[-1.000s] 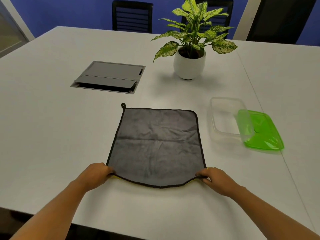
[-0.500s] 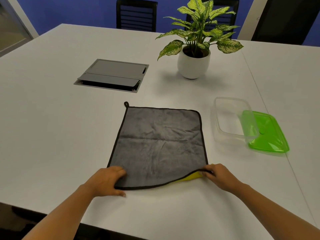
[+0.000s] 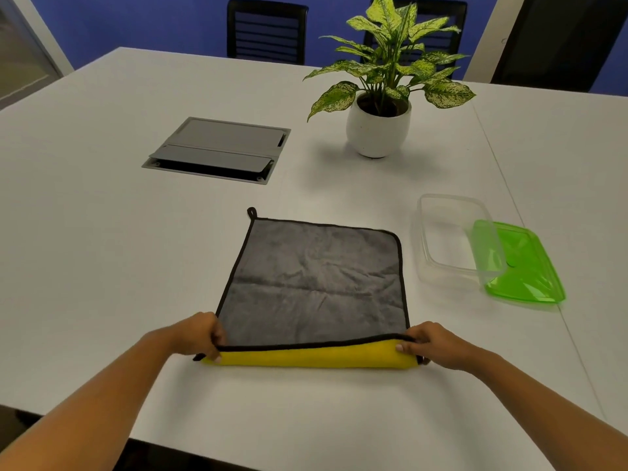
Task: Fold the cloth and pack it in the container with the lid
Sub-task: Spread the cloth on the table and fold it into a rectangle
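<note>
A grey cloth (image 3: pixel 314 280) with black trim lies spread on the white table (image 3: pixel 102 266). Its near edge is turned up and shows a yellow underside (image 3: pixel 312 356). My left hand (image 3: pixel 198 334) pinches the near left corner. My right hand (image 3: pixel 438 345) pinches the near right corner. To the right of the cloth stands a clear plastic container (image 3: pixel 448 239), with nothing in it. A green lid (image 3: pixel 525 266) lies against its right side, one edge under the container's wall.
A potted plant in a white pot (image 3: pixel 377 130) stands behind the cloth. A grey cable hatch (image 3: pixel 217 149) is set into the table at the back left. Black chairs (image 3: pixel 266 30) stand along the far side. The table's near edge runs just below my forearms.
Both hands have lifted the cloth's near edge and begun rolling it away from me, so a yellow band of underside now shows across the whole width.
</note>
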{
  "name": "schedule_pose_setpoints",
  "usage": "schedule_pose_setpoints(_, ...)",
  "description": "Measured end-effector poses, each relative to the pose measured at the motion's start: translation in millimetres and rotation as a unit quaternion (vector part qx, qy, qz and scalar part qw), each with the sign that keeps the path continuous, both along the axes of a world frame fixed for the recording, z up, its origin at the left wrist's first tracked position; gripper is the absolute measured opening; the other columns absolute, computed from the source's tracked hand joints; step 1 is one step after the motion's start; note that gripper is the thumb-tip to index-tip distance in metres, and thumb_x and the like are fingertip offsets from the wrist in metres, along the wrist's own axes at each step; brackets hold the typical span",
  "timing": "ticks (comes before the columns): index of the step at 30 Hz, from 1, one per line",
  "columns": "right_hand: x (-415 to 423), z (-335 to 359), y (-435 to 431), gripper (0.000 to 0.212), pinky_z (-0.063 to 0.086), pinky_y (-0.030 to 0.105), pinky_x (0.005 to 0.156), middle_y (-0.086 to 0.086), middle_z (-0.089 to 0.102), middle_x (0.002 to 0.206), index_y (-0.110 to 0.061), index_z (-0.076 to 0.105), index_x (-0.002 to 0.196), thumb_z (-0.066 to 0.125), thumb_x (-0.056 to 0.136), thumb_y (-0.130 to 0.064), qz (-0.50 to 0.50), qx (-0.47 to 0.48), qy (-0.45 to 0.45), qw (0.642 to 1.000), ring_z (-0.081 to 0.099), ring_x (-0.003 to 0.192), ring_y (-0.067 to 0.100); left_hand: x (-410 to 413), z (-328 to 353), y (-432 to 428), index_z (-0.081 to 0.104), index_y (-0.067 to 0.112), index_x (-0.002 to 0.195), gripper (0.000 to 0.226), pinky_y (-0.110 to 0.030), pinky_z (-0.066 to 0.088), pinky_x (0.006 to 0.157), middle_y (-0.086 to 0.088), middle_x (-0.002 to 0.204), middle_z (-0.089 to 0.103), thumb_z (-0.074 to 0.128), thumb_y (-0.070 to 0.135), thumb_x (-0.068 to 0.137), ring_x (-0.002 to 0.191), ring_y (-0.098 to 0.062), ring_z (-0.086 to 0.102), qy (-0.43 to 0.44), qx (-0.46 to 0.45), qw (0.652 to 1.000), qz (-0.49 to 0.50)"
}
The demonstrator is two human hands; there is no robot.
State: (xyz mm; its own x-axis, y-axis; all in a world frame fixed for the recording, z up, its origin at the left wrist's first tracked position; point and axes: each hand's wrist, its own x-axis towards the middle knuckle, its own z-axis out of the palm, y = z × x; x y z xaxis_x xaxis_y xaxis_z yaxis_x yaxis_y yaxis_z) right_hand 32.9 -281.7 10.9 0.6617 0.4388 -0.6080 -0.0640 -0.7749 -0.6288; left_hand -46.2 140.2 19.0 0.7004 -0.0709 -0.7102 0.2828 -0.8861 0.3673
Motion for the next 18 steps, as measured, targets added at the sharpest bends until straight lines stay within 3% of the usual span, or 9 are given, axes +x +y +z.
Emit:
schedule_pose_setpoints(4,10,15,0,0.020,0.045,0.014,0.048,-0.010,0.051,0.058,-0.027,0.060,0.066,0.065,0.086,-0.028,0.041,-0.015,0.056,0.997,0.053,0.049,-0.001,14,26,5,0.069,-0.003,0.100,0.027,-0.013,0.055,0.059,0.011,0.061,0.069,0.074,-0.001,0.073,0.057,0.000,0.065,0.140,-0.050,0.988,0.042)
schedule_pose_setpoints(8,28,33,-3,0.018,0.046,0.015,0.051,-0.016,0.058,0.048,-0.023,0.065,0.068,0.066,0.086,-0.027,0.017,0.002,0.104,0.994,0.054,0.049,-0.002,36,52,9,0.071,0.003,0.096,0.024,-0.017,0.057,0.064,0.011,0.062,0.074,0.073,-0.004,0.073,0.062,-0.003,0.069,0.172,-0.081,0.981,0.044)
schedule_pose_setpoints(11,45,44,-6,0.010,0.047,0.016,0.060,-0.013,0.065,0.068,-0.022,0.068,0.083,0.061,0.089,-0.025,-0.014,0.010,0.088,0.996,0.058,0.068,0.004,57,68,13,0.071,0.001,0.100,0.027,-0.017,0.057,0.063,0.008,0.066,0.075,0.072,-0.003,0.073,0.068,-0.008,0.069,0.112,-0.096,0.986,0.082)
schedule_pose_setpoints(14,63,49,-5,0.024,0.046,0.019,0.063,0.001,0.065,0.094,-0.011,0.062,0.113,0.056,0.092,-0.022,-0.056,0.003,0.031,0.998,0.059,0.083,0.012,80,76,17,0.069,0.001,0.104,0.028,-0.018,0.056,0.064,-0.003,0.082,0.072,0.070,-0.002,0.076,0.077,-0.014,0.066,0.015,-0.097,0.989,0.115)
schedule_pose_setpoints(18,85,53,8,0.029,0.047,0.024,0.062,0.012,0.064,0.104,-0.006,0.059,0.118,0.057,0.092,-0.019,-0.103,-0.036,-0.119,0.987,0.060,0.089,0.024,111,75,13,0.065,0.000,0.112,0.031,-0.023,0.050,0.073,-0.015,0.107,0.067,0.066,-0.002,0.081,0.088,-0.021,0.060,-0.120,-0.063,0.981,0.139)
